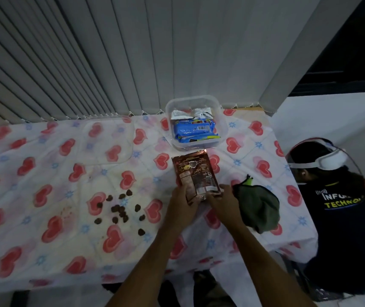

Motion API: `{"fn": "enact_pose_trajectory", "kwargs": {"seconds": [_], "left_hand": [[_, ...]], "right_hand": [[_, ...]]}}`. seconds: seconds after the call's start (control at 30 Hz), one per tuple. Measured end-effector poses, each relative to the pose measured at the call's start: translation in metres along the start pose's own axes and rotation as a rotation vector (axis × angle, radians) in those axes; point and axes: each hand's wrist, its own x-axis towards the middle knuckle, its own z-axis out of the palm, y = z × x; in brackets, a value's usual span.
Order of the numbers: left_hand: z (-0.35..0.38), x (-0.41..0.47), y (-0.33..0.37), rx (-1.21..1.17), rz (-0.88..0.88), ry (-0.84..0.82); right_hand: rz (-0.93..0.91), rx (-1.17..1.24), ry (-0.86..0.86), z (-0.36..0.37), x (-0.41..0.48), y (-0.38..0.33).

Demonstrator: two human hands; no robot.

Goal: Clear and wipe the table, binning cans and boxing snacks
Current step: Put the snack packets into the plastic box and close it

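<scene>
Table [44, 251] bears box [222, 129], cloth [259, 209], crumbs [117, 209].

Home room — heart-print tablecloth [66, 151], vertical blinds [110, 52].

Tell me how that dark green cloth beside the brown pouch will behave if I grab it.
The green cloth lies crumpled in soft folds, so it will probably flop and drape. It looks light, and unlikely to slide on the tablecloth.

Your view is dim and soft, with no strong shadows. The vertical blinds [110, 63] bow outward from wide-angle distortion. Your forearms blur near the bottom edge, and print on the brown snack pouch [196, 176] is unreadable.
</scene>
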Motion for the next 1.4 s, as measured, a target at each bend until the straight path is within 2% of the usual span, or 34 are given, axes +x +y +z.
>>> {"fn": "enact_pose_trajectory", "kwargs": {"seconds": [0.13, 0.27, 0.47, 0.63, 0.83, 1.1, 1.4], "left_hand": [[0.000, -0.003, -0.002, -0.048, 0.023, -0.001], [-0.002, -0.003, 0.004, -0.062, 0.049, 0.023], [0.004, -0.012, 0.015, -0.110, 0.182, -0.040], [-0.003, -0.013, 0.027, -0.160, 0.153, 0.022], [-0.037, 0.034, 0.058, -0.172, 0.138, 0.267], [-0.075, 0.101, 0.097, -0.202, 0.097, 0.193], [-0.071, 0.173, 0.108, -0.175, 0.095, 0.258]], "right_hand": [[0.121, 0.229, -0.029, 0.005, -0.001, 0.017], [0.257, 0.547, 0.057, 0.007, -0.010, 0.006], [0.251, 0.824, 0.141, 0.009, -0.030, -0.016], [0.115, 0.712, 0.268, -0.015, -0.036, -0.030], [-0.067, 0.575, 0.246, -0.060, -0.042, -0.063], [-0.132, 0.594, 0.090, -0.095, 0.037, -0.109], [-0.207, 0.115, 0.118, -0.093, 0.165, -0.113]]}}
